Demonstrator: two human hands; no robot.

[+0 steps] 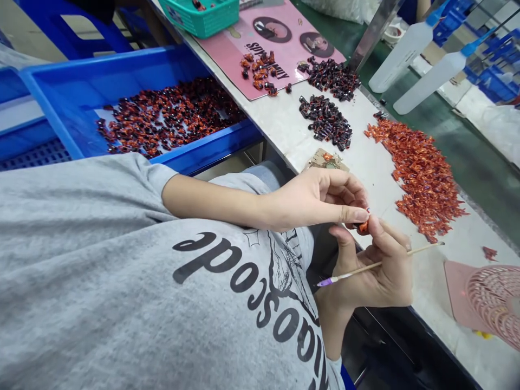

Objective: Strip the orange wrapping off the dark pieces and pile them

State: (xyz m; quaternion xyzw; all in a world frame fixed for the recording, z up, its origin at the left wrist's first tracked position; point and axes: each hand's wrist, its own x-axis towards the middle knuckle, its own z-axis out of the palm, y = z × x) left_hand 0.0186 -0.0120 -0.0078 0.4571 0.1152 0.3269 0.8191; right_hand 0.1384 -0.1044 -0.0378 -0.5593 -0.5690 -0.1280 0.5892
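My left hand point(314, 197) is closed, pinching a small black-and-orange piece point(363, 226) between thumb and fingers. My right hand point(374, 265) meets it from below, with thumb and fingertip at the same piece. Across the right palm lies a thin wooden stick point(368, 267) with a purple end and a dark tip, held by the fingers. The piece is mostly covered by fingertips. Beyond the hands, a heap of orange pieces point(426, 173) spreads over the white tabletop point(371, 187). Two heaps of dark pieces point(327, 122) lie farther left, near a small patterned card point(327, 161).
A blue tray point(52, 81) of black-and-orange pieces stands beside the table. Several similar pieces lie on a pink mat point(227, 54), near a green basket point(203, 19). Two white bottles point(402, 57) stand behind a metal post point(374, 32). A pink fan point(495, 298) is at right.
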